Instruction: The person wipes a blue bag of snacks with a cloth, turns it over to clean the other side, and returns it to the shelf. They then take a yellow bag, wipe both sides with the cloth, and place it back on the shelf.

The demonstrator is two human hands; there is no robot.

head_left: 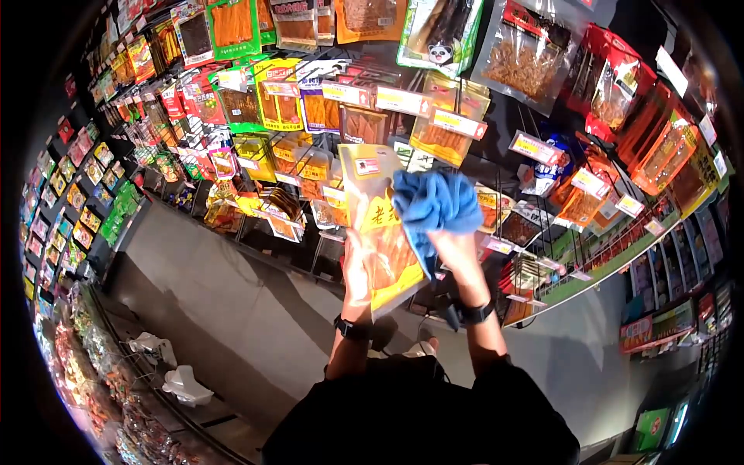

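Note:
My left hand (356, 271) grips a snack packet (387, 225) by its left side, holding it up in front of the shelf rack. The packet has a clear upper part, a yellow label with dark characters and orange-brown strips inside. In my right hand (456, 246) is a bunched blue cloth (438, 203). The cloth lies against the packet's upper right side, and it hides most of my right fingers. Dark bands circle both of my wrists.
Hanging snack packets (279, 93) fill the hook rack ahead, with price tags (457, 122) on the hook ends. More packets hang on the left wall (81, 209). A bin of wrapped goods (85, 372) stands at lower left, near white plastic bags (186, 385). Grey floor (256, 310) lies below.

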